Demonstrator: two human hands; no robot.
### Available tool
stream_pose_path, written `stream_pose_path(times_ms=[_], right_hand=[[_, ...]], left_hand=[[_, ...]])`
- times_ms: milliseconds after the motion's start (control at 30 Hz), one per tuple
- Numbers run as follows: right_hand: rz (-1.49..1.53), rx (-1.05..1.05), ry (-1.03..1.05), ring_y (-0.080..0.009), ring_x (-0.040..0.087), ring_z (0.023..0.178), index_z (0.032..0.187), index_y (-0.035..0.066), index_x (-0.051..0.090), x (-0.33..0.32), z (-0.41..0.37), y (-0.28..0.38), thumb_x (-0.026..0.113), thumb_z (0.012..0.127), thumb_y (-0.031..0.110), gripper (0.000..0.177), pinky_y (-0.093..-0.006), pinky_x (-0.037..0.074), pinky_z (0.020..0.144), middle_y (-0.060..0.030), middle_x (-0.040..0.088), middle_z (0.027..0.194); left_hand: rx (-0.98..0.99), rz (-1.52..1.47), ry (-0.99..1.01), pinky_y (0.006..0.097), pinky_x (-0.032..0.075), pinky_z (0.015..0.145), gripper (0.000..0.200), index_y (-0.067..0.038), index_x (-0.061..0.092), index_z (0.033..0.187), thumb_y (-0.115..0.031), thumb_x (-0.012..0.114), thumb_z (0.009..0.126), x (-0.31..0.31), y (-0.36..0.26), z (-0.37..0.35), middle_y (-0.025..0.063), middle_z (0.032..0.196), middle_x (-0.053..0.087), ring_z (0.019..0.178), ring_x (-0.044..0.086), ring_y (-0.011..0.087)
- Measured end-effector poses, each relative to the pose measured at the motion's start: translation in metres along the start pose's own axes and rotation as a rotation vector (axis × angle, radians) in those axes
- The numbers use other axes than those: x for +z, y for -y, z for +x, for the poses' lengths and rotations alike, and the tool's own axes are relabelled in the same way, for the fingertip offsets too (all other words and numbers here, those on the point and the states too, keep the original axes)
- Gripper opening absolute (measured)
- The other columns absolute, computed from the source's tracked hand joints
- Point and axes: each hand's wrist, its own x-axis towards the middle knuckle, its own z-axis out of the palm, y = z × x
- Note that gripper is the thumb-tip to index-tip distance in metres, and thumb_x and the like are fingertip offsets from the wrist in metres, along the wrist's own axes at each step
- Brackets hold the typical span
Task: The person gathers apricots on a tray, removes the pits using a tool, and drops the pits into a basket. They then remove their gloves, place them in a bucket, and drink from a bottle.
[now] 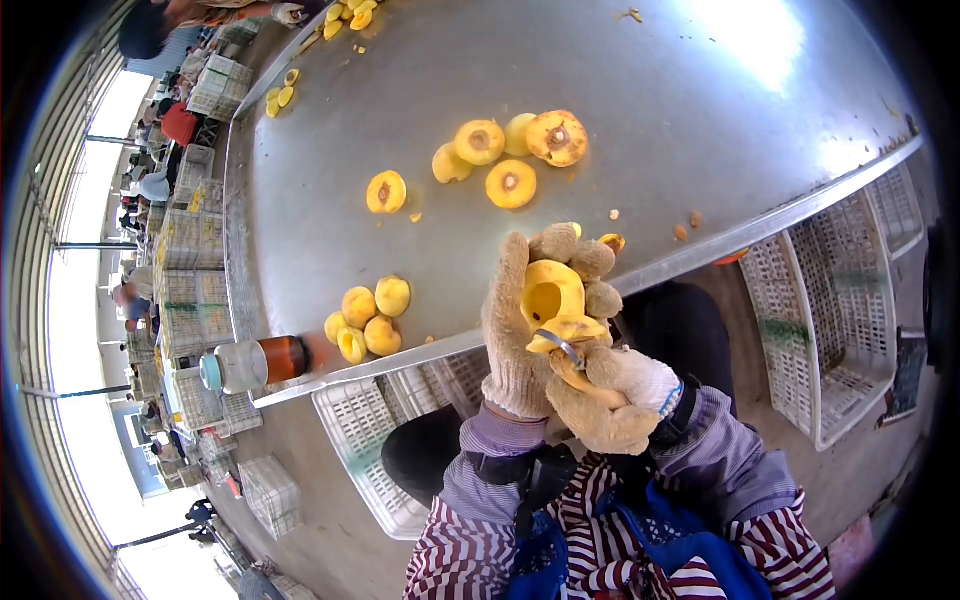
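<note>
My left hand (508, 325), in a beige knit glove, is wrapped round a yellow peach half (568, 283) with a dark hollow in it. My gloved right hand (610, 405) grips a pitting knife (583, 385), a curved metal band on a light-coloured handle. Its band lies against yellow flesh at the near edge of the fruit. Another bit of yellow fruit (613, 242) shows beyond my left fingertips. Several peach halves (511, 184) lie farther up the metal table (330, 190), some with the pit showing. To the left sits a cluster of peach pieces (381, 335).
A bottle (240, 367) with a teal cap and reddish-brown lower part lies at the table's left corner. White plastic crates (835, 320) stand at the right, with another (350, 430) below the near edge. Stacked crates and people fill the left background.
</note>
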Motion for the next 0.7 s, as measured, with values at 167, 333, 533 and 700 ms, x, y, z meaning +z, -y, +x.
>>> stream_pose_path(times_ms=[167, 333, 533, 700], right_hand=[[-0.174, -0.053, 0.116, -0.0094, 0.051, 0.051, 0.073, 0.008, 0.059, -0.008, 0.010, 0.008, 0.047, 0.100, 0.041, 0.045, -0.0213, 0.041, 0.051, -0.0024, 0.054, 0.059], [-0.447, 0.111, -0.035, -0.0114, 0.042, 0.036, 0.063, 0.007, 0.054, 0.007, 0.012, 0.018, 0.043, 0.101, 0.047, 0.056, -0.0234, 0.035, 0.038, -0.0010, 0.048, 0.049], [-0.559, 0.111, -0.245, -0.0070, 0.046, 0.043, 0.090, 0.005, 0.058, 0.023, 0.020, 0.020, 0.046, 0.097, 0.054, 0.051, -0.0208, 0.035, 0.039, -0.0019, 0.053, 0.059], [-0.569, -0.203, -0.568, -0.0031, 0.045, 0.054, 0.106, 0.005, 0.057, 0.022, 0.024, 0.015, 0.066, 0.092, 0.037, 0.035, -0.0189, 0.035, 0.046, 0.0004, 0.054, 0.070]], left_hand=[[0.588, 1.363, -0.634, 0.0369, 0.051, 0.084, 0.037, -0.008, 0.063, 0.115, -0.032, 0.068, 0.087, -0.050, -0.044, -0.003, 0.0086, 0.107, 0.066, 0.100, 0.064, 0.0255], [0.878, 2.609, -0.574, 0.0415, 0.049, 0.091, 0.033, -0.011, 0.067, 0.112, -0.026, 0.072, 0.083, -0.114, -0.101, -0.026, 0.0093, 0.116, 0.065, 0.109, 0.058, 0.0344], [0.243, 1.471, 0.100, 0.0274, 0.049, 0.085, 0.030, -0.005, 0.064, 0.116, -0.006, 0.068, 0.086, -0.013, -0.058, -0.042, 0.0059, 0.112, 0.066, 0.100, 0.061, 0.0153], [0.269, 1.309, -0.088, 0.0275, 0.051, 0.084, 0.026, -0.004, 0.063, 0.116, -0.008, 0.063, 0.091, -0.010, -0.074, -0.010, 0.0087, 0.108, 0.067, 0.096, 0.063, 0.0136]])
